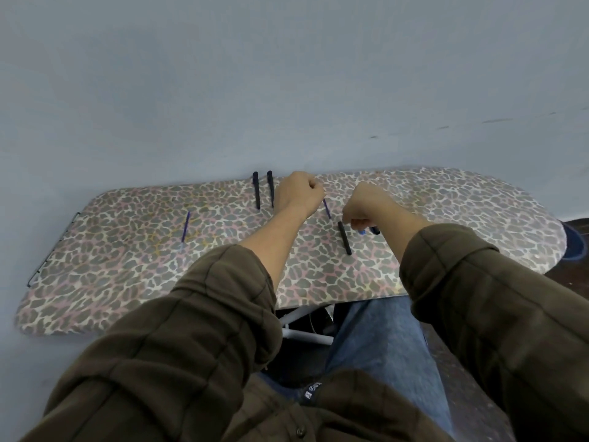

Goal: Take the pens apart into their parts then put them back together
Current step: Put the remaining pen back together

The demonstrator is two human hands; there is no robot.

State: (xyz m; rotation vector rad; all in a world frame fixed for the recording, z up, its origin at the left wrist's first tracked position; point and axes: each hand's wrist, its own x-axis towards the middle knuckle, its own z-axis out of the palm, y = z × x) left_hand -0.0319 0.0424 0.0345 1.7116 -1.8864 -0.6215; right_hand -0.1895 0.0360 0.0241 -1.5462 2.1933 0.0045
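Left hand (pixel 298 193): fist, fingers curled tight, over the far middle of the board. It grips a refill at the knuckle side.
Refill (pixel 326 208): thin, blue, sticks out of the left fist and slants down toward the viewer. Can't tell if its lower end touches the board.
Right hand (pixel 363 210): fingers bunched and pointing down, fingertips pinching a pen piece.
Pen piece (pixel 373 230): short, black with a blue bit at its left end, low over the board. Contact unclear.
Barrel (pixel 344 237): black, flat on the board, just left of the right hand, between the forearms.
Far barrels (pixel 256 189): two black ones, side by side, near parallel, at the board's far edge, just left of the left hand.
Loose refill (pixel 185 227): blue, flat on the board's left part, well apart from both hands.
Board (pixel 127 269): ironing board with a leopard-print cover, against a grey-blue wall (pixel 287 90).
Clothes: olive sleeves (pixel 207 314) pushed up the forearms, jeans (pixel 382 346) below the near edge.
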